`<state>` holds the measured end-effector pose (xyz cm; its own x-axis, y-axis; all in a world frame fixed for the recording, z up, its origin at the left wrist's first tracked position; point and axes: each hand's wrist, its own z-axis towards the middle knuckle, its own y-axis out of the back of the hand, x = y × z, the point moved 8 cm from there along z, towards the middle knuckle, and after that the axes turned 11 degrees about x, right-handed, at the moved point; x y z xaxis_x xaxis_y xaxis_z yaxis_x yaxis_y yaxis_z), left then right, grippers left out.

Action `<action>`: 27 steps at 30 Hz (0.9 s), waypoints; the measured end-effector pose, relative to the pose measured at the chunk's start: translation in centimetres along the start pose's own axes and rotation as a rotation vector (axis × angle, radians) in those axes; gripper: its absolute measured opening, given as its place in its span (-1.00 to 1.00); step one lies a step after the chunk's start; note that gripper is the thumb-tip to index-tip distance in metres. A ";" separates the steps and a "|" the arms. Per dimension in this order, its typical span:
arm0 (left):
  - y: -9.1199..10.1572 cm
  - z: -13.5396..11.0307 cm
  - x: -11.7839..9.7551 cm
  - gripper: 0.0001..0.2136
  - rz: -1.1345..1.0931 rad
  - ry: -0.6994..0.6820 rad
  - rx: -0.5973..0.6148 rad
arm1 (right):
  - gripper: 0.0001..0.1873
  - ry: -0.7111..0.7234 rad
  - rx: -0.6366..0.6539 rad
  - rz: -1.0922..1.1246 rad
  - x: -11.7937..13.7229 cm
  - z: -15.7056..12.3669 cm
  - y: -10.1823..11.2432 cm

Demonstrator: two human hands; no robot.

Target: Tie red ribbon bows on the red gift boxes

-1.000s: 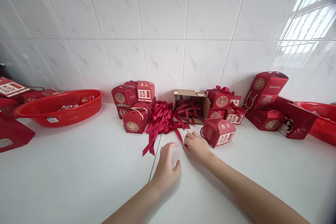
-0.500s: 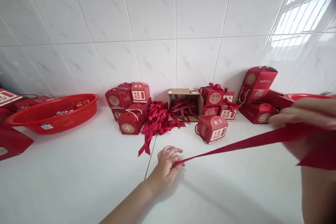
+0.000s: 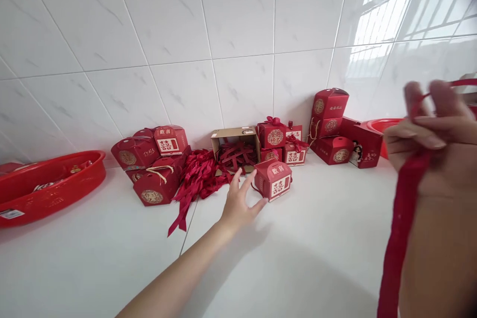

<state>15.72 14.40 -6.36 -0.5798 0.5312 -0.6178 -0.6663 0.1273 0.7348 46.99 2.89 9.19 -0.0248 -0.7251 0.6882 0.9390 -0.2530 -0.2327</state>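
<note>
1. The right hand is being held raised at the right, in front of the tabletop; its fingers are clamping on a long, narrow ribbon of red satin-like fabric.
2. The ribbon is hanging from the right hand in front of the forearm, and a thin length is running from the fingers toward the right edge of the view.
3. The left hand is hovering low over the tabletop with thumb and fingers spread apart, holding nothing.
4. A small red gift box of printed card with a pale label is standing just beside the left hand; whether the fingertips are touching it, one cannot tell.
5. A heap of loose red fabric ribbons is lying beyond the left hand, toward the left.
6. A brown cardboard carton is standing against the white, grey-veined tiled wall, and dark red strips are filling it.
7. Red card boxes with ribbon bows are standing stacked to the right of the carton.
8. A red oval plastic basin is resting at the far left.
</note>
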 end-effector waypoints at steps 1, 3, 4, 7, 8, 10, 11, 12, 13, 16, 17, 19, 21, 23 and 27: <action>-0.4 1.4 0.0 -0.21 -0.063 0.025 -0.019 | -0.47 -0.033 -0.021 0.063 -0.1 -0.1 -0.7; -1.4 3.7 0.2 -0.03 -0.186 0.072 -0.030 | -0.48 -0.071 -0.039 0.131 -0.1 -0.2 -1.9; -1.9 4.6 0.3 0.01 -0.230 0.087 -0.025 | -0.53 -0.081 -0.041 0.136 -0.1 -0.2 -2.2; -3.3 6.0 0.4 -0.05 -0.282 0.102 -0.005 | -0.73 -0.073 -0.037 0.140 0.0 -0.2 -2.1; -3.5 6.0 0.4 -0.09 -0.288 0.109 -0.007 | -0.79 -0.070 -0.028 0.135 -0.1 -0.2 -2.0; -3.4 5.3 0.4 -0.12 -0.293 0.125 -0.024 | -0.86 -0.085 0.005 0.118 -0.2 -0.3 -1.8; -3.2 4.6 0.4 -0.11 -0.285 0.134 -0.036 | -0.85 -0.103 0.023 0.106 -0.4 -0.3 -1.8; -2.8 3.6 0.3 -0.10 -0.258 0.150 -0.046 | -0.84 -0.127 0.044 0.092 -0.6 -0.4 -1.9; -2.3 2.3 0.1 -0.09 -0.212 0.173 -0.052 | -0.83 -0.152 0.066 0.077 -0.8 -0.5 -2.1; -0.3 -2.5 -1.2 -0.12 0.044 0.282 -0.005 | -0.84 -0.231 0.212 0.007 -1.7 -0.7 -3.8; 0.4 -4.2 -1.9 -0.17 0.100 0.310 0.041 | -0.85 -0.274 0.313 -0.018 -2.1 -1.0 -5.0; 2.3 -6.9 -3.4 -0.25 0.139 0.342 0.083 | -0.86 -0.383 0.578 -0.067 -3.3 -2.1 -7.9; 4.5 -8.3 -5.1 -0.35 0.094 0.324 0.086 | -0.86 -0.493 0.830 -0.123 -4.5 -3.8 -10.7; 6.5 -8.3 -6.4 -0.50 0.031 0.261 0.062 | -0.85 -0.563 0.983 -0.174 -5.5 -5.2 -12.7; 7.5 -5.9 -6.7 -0.70 -0.019 0.145 0.051 | -0.84 -0.611 1.098 -0.188 -6.9 -6.6 -15.0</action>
<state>11.84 6.84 1.68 -0.6312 0.4025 -0.6630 -0.6553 0.1807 0.7335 30.80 7.40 3.40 -0.3015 -0.2492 0.9203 0.7346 0.5546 0.3909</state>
